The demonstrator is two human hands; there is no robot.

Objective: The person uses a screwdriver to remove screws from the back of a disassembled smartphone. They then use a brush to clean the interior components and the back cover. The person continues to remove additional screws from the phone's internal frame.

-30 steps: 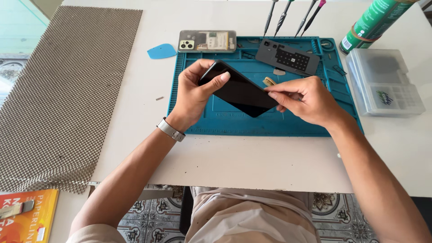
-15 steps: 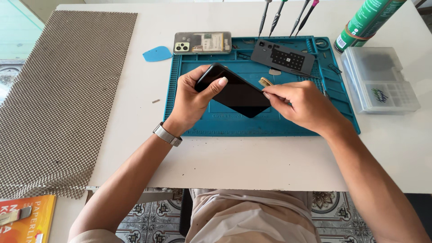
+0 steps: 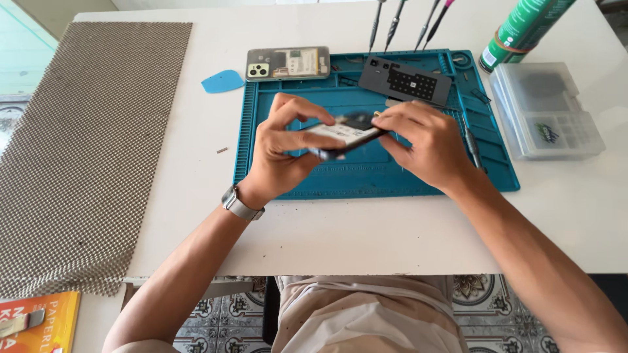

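Note:
A dark phone screen panel is held edge-on above the blue repair mat, its pale back side turned up. My left hand, with a watch on the wrist, grips the panel's left end between thumb and fingers. My right hand pinches its right end, where a small gold flex connector sticks out. An opened phone body lies at the mat's top left corner. A grey perforated plate rests on the mat's top right.
Several screwdrivers stand behind the mat. A green can and a clear parts box sit at the right. A blue pick lies left of the mat, and a grey mesh mat covers the far left.
Both hands have tipped the panel from lying glass-up to nearly edge-on, showing its pale back. The view has shifted slightly.

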